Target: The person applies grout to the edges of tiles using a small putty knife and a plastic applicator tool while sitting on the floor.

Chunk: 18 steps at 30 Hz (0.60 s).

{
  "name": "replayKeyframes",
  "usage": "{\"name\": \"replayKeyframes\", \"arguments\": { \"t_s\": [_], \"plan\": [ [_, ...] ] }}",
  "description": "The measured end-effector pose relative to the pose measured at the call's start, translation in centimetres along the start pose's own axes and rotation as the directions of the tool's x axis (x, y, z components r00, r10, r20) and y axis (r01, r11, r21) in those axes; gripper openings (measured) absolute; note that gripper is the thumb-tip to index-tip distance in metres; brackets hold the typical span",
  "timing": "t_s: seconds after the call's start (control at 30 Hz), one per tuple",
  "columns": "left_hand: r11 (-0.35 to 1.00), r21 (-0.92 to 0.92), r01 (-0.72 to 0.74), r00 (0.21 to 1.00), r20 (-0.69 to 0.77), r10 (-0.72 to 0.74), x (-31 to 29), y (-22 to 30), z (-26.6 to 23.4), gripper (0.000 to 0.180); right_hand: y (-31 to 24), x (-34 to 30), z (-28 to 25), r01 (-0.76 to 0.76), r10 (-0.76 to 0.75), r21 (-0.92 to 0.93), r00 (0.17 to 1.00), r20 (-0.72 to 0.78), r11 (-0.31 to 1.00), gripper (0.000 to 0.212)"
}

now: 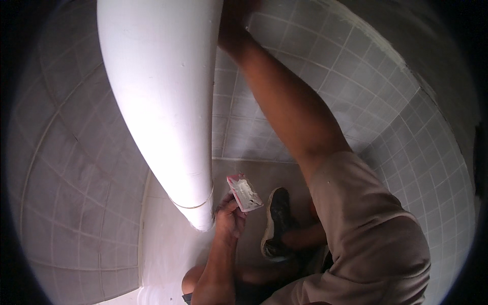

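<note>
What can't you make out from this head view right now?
- Right hand: cut off by the top edge; its grip cannot be told.
- White pipe: its upper end runs out of view.
- Scraper in the left hand: its handle is hidden in the fist.

Pale square-tiled walls [325, 66] curve in on both sides, grout lines dark; a grey-brown floor [264, 175] sits far below, and light washes the white corner strip [162, 239].

White pipe [162, 101] at upper left, grey grid-patterned wall tiles [325, 66] around, pink-edged grey-smeared scraper [244, 192] at centre, black shoe [277, 221] below, beige sleeve [366, 223] at lower right.
</note>
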<state>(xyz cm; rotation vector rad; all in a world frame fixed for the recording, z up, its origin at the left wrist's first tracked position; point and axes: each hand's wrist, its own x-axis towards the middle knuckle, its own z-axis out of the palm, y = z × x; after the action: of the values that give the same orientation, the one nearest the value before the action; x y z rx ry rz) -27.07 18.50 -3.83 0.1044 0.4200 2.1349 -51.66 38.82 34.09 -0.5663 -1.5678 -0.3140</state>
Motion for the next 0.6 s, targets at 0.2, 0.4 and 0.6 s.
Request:
{"name": "replayKeyframes", "arguments": {
  "t_s": [0.2, 0.4, 0.6],
  "plan": [
    [0.999, -0.008, -0.043, 0.999, -0.007, 0.043, -0.6, 0.4, -1.6, 0.044, 8.1, -1.6, -4.4, -0.177, 0.178, 0.017, 0.981, -0.074, 0.984, 0.066],
    [0.996, 0.091, -0.015, 1.0, -0.022, 0.017, 0.1, 1.3, -2.9, 0.047, 5.4, -2.0, -8.3, -0.109, 0.084, 0.22, 0.989, 0.123, 0.969, 0.057],
    [0.999, 0.034, -0.027, 1.0, 0.007, 0.027, -0.2, 0.3, -2.1, 0.048, 12.6, -14.9, -18.4, -0.483, -0.303, 0.463, 0.374, 0.877, 0.744, 0.034]
  ]
}}
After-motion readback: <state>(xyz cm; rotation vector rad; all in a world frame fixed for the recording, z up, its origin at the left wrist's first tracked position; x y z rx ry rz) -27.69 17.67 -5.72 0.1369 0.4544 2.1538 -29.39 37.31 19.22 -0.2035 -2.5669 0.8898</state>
